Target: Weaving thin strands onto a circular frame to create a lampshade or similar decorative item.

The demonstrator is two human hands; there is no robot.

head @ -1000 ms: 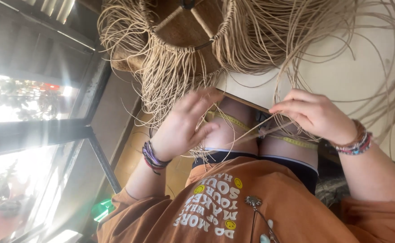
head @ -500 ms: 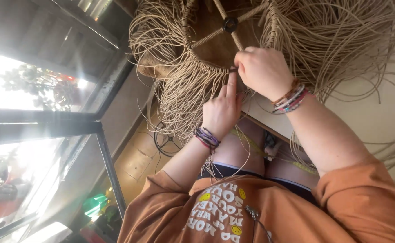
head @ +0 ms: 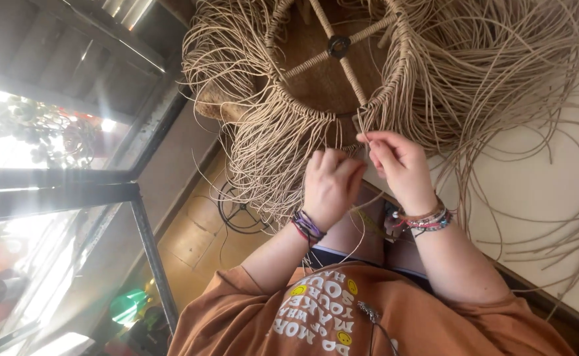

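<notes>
We see the left hand (head: 330,186) curled, its grip clamped on the hanging tan cords (head: 283,158) just below the round cord-wrapped frame (head: 342,115). The right hand (head: 400,166) pinches one cord (head: 366,125) at the frame's rim, fingertips together. Loose cords (head: 500,72) spread over the pale floor (head: 540,191).

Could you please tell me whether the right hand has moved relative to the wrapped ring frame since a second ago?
Yes. The right hand has moved up from the lap to the ring frame, its fingers pinching cords at the rim.
</notes>
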